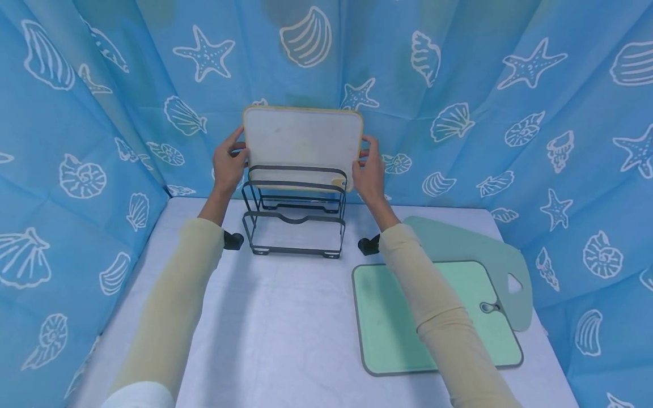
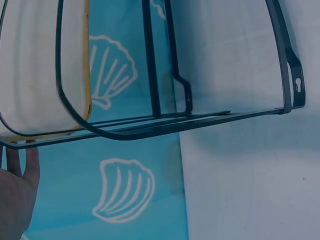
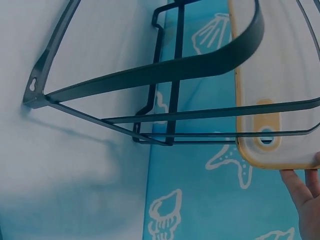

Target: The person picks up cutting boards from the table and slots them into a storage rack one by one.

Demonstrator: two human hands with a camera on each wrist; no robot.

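Note:
Both hands hold a white cutting board with a yellow rim [image 1: 303,141] upright by its two short sides. My left hand [image 1: 229,161] grips its left edge, and my right hand [image 1: 369,170] grips the right one. The board stands at the back of a dark metal rack [image 1: 296,218], overlapping the rear hoops in the head view. In the right wrist view, its lower corner with a yellow-ringed hole [image 3: 266,135] shows behind the rack bars, and fingers [image 3: 296,187] touch the edge. From the left wrist, the board's bottom edge appears raised off the table.
Right of the rack, a light green cutting board with a grey rim [image 1: 408,323] lies flat, partly under my right forearm. It overlaps a darker green board [image 1: 459,241] with a triangular hole. A blue shell-print curtain [image 1: 326,62] hangs right behind the white table [image 1: 285,317].

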